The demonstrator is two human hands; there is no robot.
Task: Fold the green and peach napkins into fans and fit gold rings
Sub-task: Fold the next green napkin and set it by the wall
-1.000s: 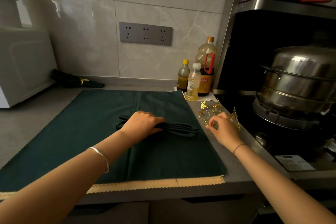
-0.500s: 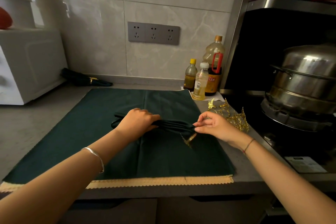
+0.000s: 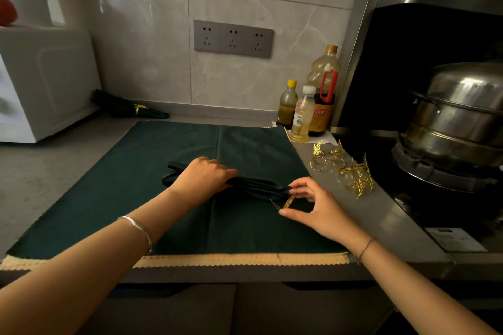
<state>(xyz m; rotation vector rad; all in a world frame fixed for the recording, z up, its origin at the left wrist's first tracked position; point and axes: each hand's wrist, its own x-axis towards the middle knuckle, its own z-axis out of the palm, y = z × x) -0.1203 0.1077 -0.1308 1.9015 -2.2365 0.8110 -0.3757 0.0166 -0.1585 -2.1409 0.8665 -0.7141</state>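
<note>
With my left hand (image 3: 202, 179) I gripped the pleated green napkin (image 3: 258, 185) across its middle so the folds could not spring open, while the fingers of my right hand (image 3: 318, 209) pinched a gold ring (image 3: 287, 202) at that napkin's right end, lined up to slide on.

Both bare forearms reached forward, one from each lower corner, and converged toward the middle. The left hand (image 3: 202, 178) lay palm down, its fingers curled over the folded napkin (image 3: 258, 185) and gripping it. The right hand (image 3: 313, 207) sat at that napkin's right end, palm turned left, thumb and forefinger pinching a gold ring (image 3: 288, 202), the other fingers loosely bent above. A silver bangle (image 3: 137, 228) circled the left wrist, a thin cord (image 3: 365, 248) the right.
</note>
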